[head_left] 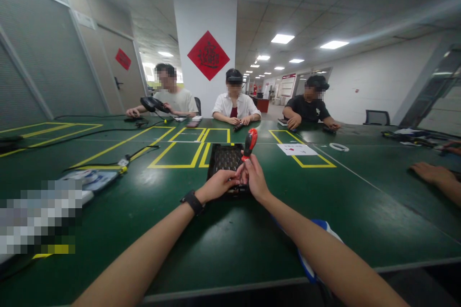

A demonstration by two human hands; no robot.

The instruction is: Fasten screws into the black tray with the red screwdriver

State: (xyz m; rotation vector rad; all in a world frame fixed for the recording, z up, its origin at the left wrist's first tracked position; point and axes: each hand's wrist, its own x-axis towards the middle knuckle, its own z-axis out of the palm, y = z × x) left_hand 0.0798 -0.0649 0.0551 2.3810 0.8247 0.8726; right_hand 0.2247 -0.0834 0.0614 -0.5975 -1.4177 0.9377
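A screwdriver [249, 144] with a red and black handle stands nearly upright in my right hand [257, 180], its handle pointing up. My right fingers are closed around its lower part. Close beside them, the fingers of my left hand [219, 186] are pinched together near the screwdriver's lower end; whatever they hold is hidden. Both hands are over a black open case [212, 159] with a patterned inside, which lies on the green table [173, 249]. The screwdriver's tip cannot be made out. A black watch [193, 202] is on my left wrist.
Yellow tape [176, 166] marks rectangles on the table. A paper sheet [297, 149] and a white ring [339, 147] lie right of centre. A blue-and-white item [324, 225] is partly under my right forearm. Cables run left. Three people sit opposite; another person's hand [430, 172] rests at right.
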